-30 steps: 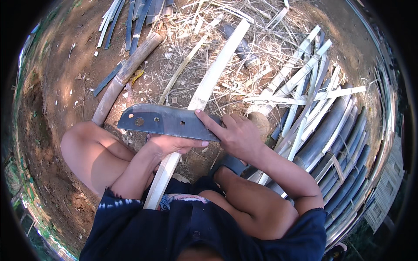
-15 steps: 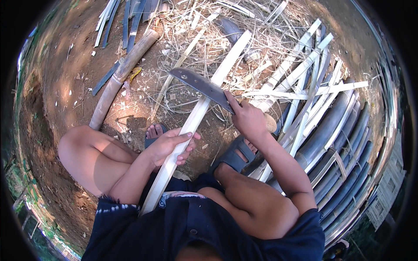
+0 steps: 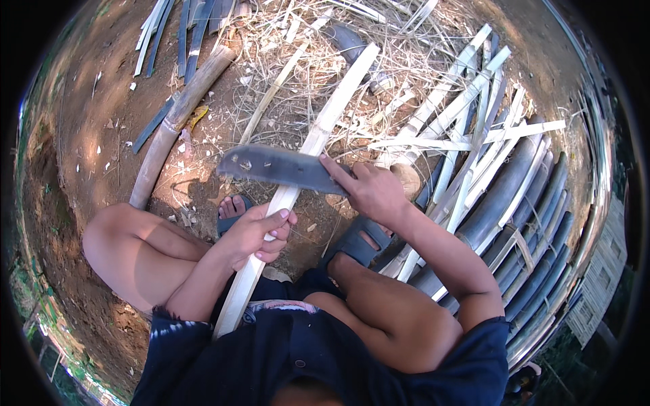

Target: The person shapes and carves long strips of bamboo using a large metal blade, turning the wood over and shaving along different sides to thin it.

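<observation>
A long pale bamboo strip (image 3: 318, 139) slants from my lap up and away to the right. My left hand (image 3: 261, 233) is wrapped round its lower half, thumb on top. In my right hand (image 3: 372, 186) is a machete (image 3: 284, 167) with a broad dark blade, its index finger stretched along the blade's back. The blade lies across the strip, a little beyond my left hand, its tip pointing left. The machete's handle is mostly hidden by my right hand.
Thin curly shavings (image 3: 284, 81) cover the ground ahead. A thick bamboo pole (image 3: 183, 111) lies at the left, near dark strips (image 3: 196, 40). Split pale strips (image 3: 467, 101) and a bundle of dark bamboo pieces (image 3: 514, 183) lie close by my right arm. My sandalled feet (image 3: 359, 243) are on the ground.
The machete has come down along the strip toward my left hand, and its blade has turned more level. My left hand keeps its grip on the strip.
</observation>
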`<action>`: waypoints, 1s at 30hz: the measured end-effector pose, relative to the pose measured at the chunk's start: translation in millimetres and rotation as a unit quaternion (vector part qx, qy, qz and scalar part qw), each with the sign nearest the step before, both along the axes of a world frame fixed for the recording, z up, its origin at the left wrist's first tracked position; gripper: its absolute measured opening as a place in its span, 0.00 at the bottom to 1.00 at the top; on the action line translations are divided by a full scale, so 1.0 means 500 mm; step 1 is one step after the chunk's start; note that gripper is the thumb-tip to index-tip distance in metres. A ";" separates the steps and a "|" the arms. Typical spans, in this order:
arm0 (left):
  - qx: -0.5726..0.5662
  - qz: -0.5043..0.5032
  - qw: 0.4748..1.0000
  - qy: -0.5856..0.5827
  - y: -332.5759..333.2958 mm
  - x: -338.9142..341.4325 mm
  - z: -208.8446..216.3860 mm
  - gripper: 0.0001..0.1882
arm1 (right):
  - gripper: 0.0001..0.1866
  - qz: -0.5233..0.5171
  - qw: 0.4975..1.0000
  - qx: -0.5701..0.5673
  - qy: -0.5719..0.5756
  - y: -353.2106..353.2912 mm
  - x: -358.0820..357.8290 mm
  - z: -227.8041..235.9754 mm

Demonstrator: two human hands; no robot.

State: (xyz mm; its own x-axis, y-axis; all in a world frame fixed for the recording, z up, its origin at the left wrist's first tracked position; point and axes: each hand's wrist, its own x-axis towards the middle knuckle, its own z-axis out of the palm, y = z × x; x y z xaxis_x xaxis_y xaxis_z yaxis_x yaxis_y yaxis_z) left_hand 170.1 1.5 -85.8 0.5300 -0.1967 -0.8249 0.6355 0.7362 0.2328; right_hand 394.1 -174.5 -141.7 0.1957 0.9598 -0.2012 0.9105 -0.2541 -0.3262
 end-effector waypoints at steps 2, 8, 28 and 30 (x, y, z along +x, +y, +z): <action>-0.003 -0.004 1.000 0.002 0.006 -0.015 0.009 0.10 | 0.37 0.060 0.995 0.058 -0.063 -0.016 0.017 -0.028; -0.038 0.031 0.999 -0.018 0.007 -0.004 0.013 0.09 | 0.39 -0.101 0.995 0.003 -0.007 -0.007 0.014 -0.025; -0.049 -0.004 0.999 -0.003 -0.026 -0.136 0.119 0.11 | 0.34 -0.110 0.990 -0.011 -0.086 0.003 0.051 -0.006; -0.040 0.007 0.999 -0.002 -0.027 -0.151 0.115 0.11 | 0.32 -0.059 0.997 0.023 -0.052 0.008 0.023 0.000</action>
